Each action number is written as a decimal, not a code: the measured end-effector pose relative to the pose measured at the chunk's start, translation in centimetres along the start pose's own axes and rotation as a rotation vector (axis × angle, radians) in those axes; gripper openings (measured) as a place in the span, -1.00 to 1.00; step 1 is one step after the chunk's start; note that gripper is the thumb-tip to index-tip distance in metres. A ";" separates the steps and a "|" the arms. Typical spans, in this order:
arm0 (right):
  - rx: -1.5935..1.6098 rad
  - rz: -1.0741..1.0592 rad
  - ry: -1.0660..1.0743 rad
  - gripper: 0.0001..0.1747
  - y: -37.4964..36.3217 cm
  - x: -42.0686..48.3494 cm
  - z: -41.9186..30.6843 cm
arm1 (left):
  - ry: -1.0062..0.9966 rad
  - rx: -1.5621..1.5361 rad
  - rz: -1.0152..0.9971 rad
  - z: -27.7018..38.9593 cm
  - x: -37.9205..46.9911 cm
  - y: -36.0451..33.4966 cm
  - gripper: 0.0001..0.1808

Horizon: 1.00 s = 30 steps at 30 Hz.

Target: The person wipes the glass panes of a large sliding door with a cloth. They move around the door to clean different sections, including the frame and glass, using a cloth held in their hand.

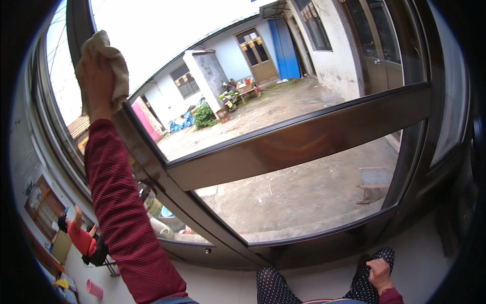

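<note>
My left arm, in a ribbed dark red sleeve, reaches up to the dark metal frame of a glazed door. A cream cloth (120, 72) lies under my left hand (98, 78), pressed against the upright stile (146, 152) of that door. Part of the cloth sticks out above my fingertips and to their right. Down at the lower right, my right hand (379, 274) rests by my knee in dotted dark trousers (274, 285). Its fingers are curled in and nothing shows in them. The door's wide middle rail (303, 136) crosses between an upper and a lower glass pane.
Through the glass appear a yard (288, 205), a low wooden stool (372, 180) and white buildings. At the left, a person in a red top (81, 239) sits with one arm raised. A pink bin (94, 289) stands on the pale floor (220, 285). A curtain (452, 95) hangs at the right.
</note>
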State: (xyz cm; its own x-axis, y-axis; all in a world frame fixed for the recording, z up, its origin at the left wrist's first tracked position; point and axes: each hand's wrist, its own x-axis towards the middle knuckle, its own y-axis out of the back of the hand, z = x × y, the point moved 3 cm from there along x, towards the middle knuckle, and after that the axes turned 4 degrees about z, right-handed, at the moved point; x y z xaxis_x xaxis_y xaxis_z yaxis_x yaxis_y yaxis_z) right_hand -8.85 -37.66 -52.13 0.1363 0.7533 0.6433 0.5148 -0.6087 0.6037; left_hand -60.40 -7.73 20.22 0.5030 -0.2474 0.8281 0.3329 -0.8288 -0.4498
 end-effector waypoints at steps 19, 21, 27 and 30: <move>-0.240 0.006 -0.085 -0.92 -3.0 3.2 2.1 | -0.463 -0.121 -0.196 1.0 4.9 -4.2 -0.62; -0.214 0.025 -0.085 -0.92 -2.8 3.0 2.2 | -0.414 0.141 -0.124 3.2 6.7 -3.3 -0.60; -0.226 0.008 -0.120 -0.90 -2.3 2.8 2.3 | -0.263 0.563 0.055 16.0 13.1 7.7 -0.54; -0.228 0.005 -0.115 -0.94 -2.2 3.0 2.3 | -0.307 0.487 0.125 22.7 15.0 14.8 -0.38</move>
State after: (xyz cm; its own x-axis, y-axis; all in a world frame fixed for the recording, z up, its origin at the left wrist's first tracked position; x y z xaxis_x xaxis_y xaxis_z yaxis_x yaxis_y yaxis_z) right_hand -7.60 -33.43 -52.62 0.2401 0.7658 0.5966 0.3119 -0.6428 0.6996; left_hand -29.82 -12.34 18.35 0.7455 -0.1115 0.6572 0.5480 -0.4588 -0.6994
